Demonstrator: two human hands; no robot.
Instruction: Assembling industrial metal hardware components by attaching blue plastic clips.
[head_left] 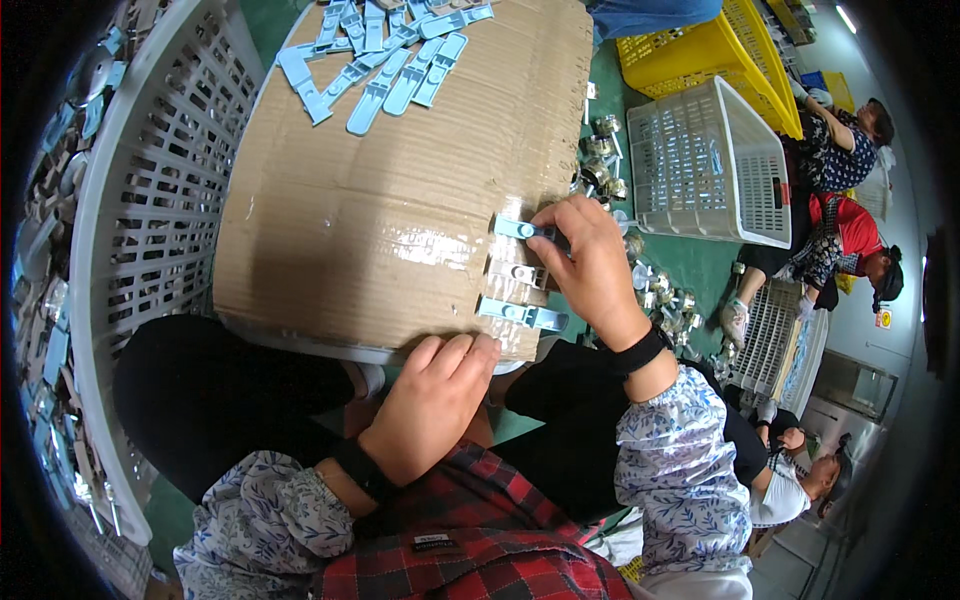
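My right hand (590, 262) is closed in a pinch at one end of a light-blue plastic lever piece (512, 228), by the right side of a cardboard sheet (340, 200). Beside it lie a small whitish piece (515, 272) and another light-blue lever (520, 313), in a rough column. My left hand (432, 395) rests at the near edge of the cardboard. Its fingers are curled and close together, and whatever they hold, if anything, is hidden. A loose pile of similar light-blue plastic levers (385, 75) covers the cardboard's far end.
To the left stands a grey slotted crate (165, 200) with mixed parts beyond it. Metal fittings (665, 305) litter the green floor at right, near a white crate (700, 165) and a yellow crate (705, 55). Several people work along the right side.
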